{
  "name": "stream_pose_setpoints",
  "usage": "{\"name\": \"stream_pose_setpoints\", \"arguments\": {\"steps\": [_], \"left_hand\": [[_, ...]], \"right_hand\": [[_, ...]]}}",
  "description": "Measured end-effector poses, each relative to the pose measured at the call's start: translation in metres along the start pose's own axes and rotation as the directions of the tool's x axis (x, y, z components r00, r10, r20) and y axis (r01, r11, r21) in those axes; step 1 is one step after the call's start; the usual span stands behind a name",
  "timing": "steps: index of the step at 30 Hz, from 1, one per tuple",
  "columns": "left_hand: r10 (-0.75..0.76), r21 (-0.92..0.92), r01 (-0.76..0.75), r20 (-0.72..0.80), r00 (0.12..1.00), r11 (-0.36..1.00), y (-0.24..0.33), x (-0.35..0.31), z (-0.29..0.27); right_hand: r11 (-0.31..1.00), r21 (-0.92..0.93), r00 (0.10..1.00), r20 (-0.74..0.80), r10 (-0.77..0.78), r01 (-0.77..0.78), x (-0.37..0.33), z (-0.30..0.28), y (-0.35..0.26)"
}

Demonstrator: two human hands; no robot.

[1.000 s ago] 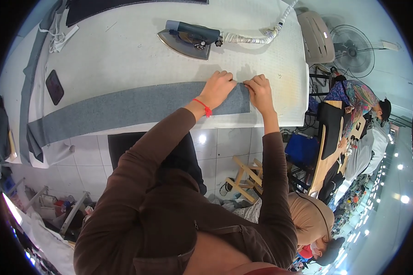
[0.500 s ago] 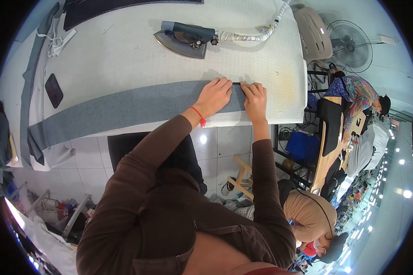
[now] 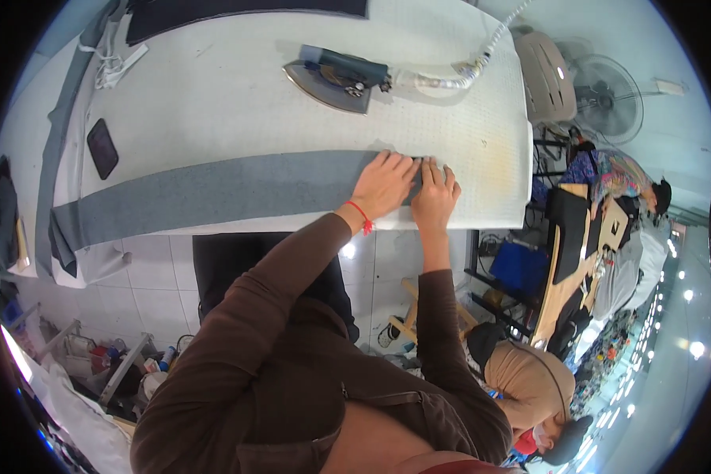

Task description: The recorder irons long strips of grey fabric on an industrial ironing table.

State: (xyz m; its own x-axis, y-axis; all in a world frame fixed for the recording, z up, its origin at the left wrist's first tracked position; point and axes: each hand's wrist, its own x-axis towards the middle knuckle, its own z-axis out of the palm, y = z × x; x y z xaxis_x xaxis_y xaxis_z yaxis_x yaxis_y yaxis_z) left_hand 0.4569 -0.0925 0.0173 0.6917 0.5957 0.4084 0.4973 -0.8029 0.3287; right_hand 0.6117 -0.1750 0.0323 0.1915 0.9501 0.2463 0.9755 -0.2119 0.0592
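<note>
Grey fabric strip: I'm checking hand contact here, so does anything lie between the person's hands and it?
Nothing visible does. The left hand and right hand both rest directly on the grey fabric strip at its right end.

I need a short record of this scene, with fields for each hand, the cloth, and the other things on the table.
left hand: flat on the grey cloth strip, near its right end
right hand: pressed on the same end, beside the left hand
grey cloth strip: lies along the table's near edge, left end hanging over
table: white padded top
iron: behind the hands, hose attached
phone: dark, at left
</note>
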Motion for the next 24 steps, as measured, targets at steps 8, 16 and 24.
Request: {"name": "stream_pose_setpoints", "arguments": {"steps": [8,16,24], "left_hand": [[-0.026,-0.068,0.032,0.092,0.995,0.997,-0.022,-0.008,0.014],[0.009,-0.006,-0.009,-0.038,0.999,1.0,-0.004,-0.012,0.013],[-0.032,-0.062,0.028,-0.067,0.997,0.998,-0.014,-0.011,0.005]], "right_hand": [[0.859,0.427,0.958,-0.176,-0.226,0.282,0.15,-0.064,-0.096],[0.763,0.489,0.874,0.005,-0.487,0.422,0.279,-0.045,-0.175],[0.805,0.576,0.793,0.419,-0.443,0.145,0.299,-0.037,-0.159]]}}
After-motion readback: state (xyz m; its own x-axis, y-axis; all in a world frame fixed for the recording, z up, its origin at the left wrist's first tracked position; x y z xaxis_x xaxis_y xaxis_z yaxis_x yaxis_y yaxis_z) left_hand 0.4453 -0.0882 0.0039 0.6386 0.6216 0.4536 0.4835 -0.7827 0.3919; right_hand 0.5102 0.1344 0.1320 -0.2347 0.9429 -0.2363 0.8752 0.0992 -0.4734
